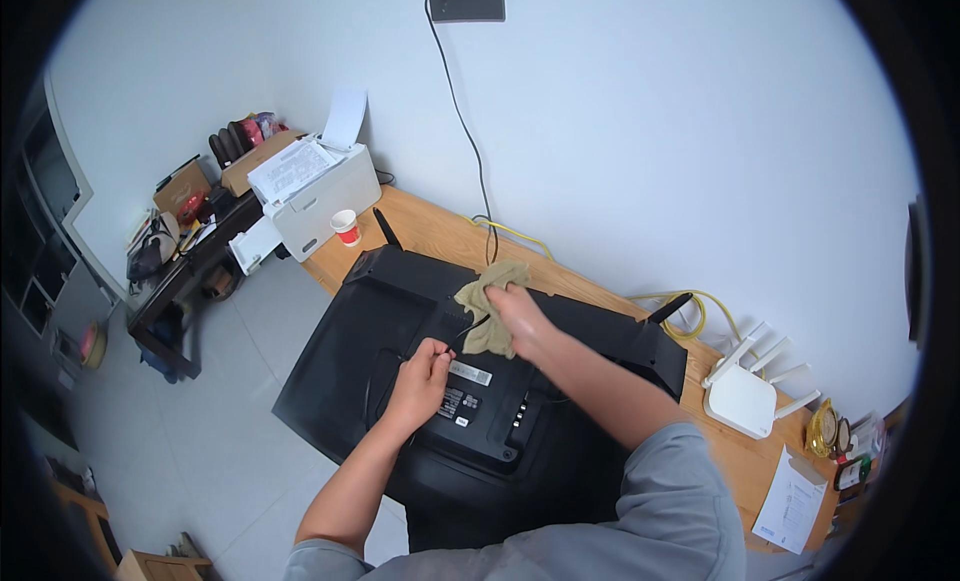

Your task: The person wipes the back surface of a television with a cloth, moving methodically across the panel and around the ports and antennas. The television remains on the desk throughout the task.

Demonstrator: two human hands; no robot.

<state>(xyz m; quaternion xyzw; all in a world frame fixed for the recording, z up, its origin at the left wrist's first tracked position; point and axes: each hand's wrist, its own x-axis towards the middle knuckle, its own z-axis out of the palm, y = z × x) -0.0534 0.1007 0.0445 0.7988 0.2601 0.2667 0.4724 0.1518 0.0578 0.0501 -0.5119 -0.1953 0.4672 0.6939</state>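
Note:
A black flat-screen television (337,363) is turned with its back towards me, and its two stand legs (387,228) point to the wall. My left hand (421,382) pinches a thin black cable (471,328) just above the labels on the back panel. In my right hand (517,314) is a crumpled olive-beige cloth (480,296), wrapped about the same cable near the television's bottom edge. Beyond the cloth the cable runs up the wall to a dark socket plate (472,1). Fingers hide part of the cable and of a white label (471,373).
On the wooden table (420,213) stand a white printer (322,198), a paper cup (346,228) and a white router (741,401) with raised antennas. A coiled yellow cable (686,322) lies by the wall. Right of me are a printed sheet (790,502) and a golden ornament (822,428).

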